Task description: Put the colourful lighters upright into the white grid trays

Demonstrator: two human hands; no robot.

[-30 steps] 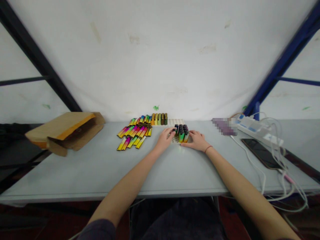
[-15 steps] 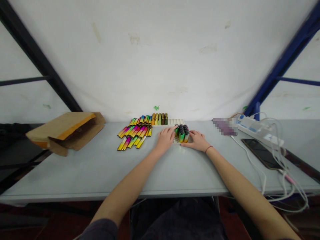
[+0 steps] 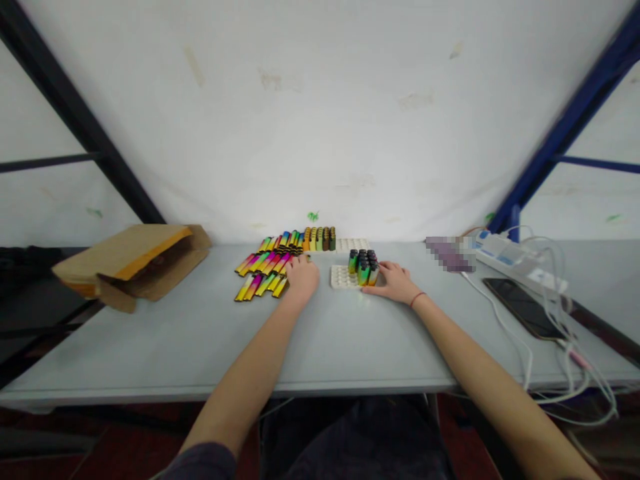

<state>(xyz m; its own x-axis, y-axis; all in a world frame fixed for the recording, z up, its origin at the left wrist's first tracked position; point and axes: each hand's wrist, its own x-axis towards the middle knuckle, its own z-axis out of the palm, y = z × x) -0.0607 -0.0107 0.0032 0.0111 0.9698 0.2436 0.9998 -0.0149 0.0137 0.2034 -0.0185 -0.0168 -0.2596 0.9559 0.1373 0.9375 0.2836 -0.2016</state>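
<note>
My left hand [image 3: 302,279] is at the right edge of a pile of shiny, multicoloured tubes [image 3: 247,263], its fingers apart and bent over them; the fingertips are partly hidden. My right hand [image 3: 397,283] holds the right end of a white tray [image 3: 341,277] with round holes, thumb at the front corner and fingers at the far side. Several black-topped, green-and-orange tubes [image 3: 363,272] stand upright close together in the tray's right part. Holes show in its left part.
Behind stands another white holed tray [image 3: 353,245], with rows of gold-topped tubes [image 3: 320,239] at its left. An open cardboard box [image 3: 130,260] lies at the left. On the right are a phone [image 3: 523,307], a power strip [image 3: 520,260], tangled white cables and a blurred purple item [image 3: 445,255].
My left hand has left the tubes in the front tray and moved left to the pile, uncovering the tray's left part. My right hand has stayed at the tray.
</note>
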